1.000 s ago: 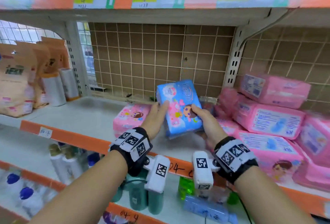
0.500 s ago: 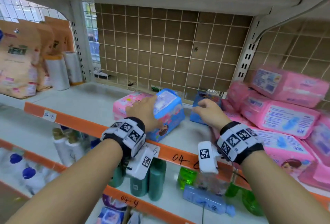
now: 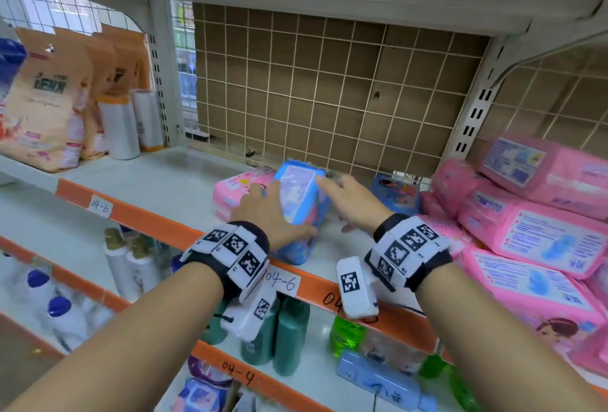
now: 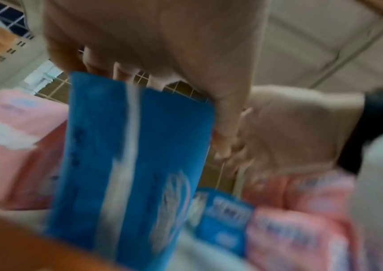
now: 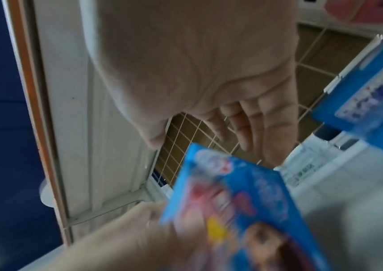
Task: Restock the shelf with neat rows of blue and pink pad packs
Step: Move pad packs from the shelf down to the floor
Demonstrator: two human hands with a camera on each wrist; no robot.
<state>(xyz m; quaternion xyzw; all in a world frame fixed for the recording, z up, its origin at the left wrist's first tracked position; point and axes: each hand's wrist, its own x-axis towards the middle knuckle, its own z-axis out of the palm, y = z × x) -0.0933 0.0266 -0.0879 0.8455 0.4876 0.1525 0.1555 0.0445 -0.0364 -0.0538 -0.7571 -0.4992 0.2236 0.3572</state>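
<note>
A blue pad pack [image 3: 302, 201] [image 4: 127, 155] [image 5: 244, 210] stands on edge on the white shelf [image 3: 148, 181], just behind the orange front strip. My left hand [image 3: 273, 211] [image 4: 162, 45] grips it, fingers over its top and thumb on its near right side. My right hand [image 3: 352, 201] [image 5: 209, 73] reaches in from the right with straight fingers, their tips at the pack's top far corner. A pink pack [image 3: 235, 188] lies flat right beside it on the left. A second blue pack [image 3: 394, 193] lies behind my right hand.
A loose heap of pink packs [image 3: 533, 230] fills the shelf's right end. Brown bags [image 3: 42, 109] and white rolls [image 3: 120, 129] stand at the far left. A wire grid [image 3: 329, 89] backs the shelf. Bottles [image 3: 289, 336] fill the shelf below.
The blue pack came down from in front of me onto the shelf beside the pink pack. My right hand let go, moved right, then came back to touch the pack's top.
</note>
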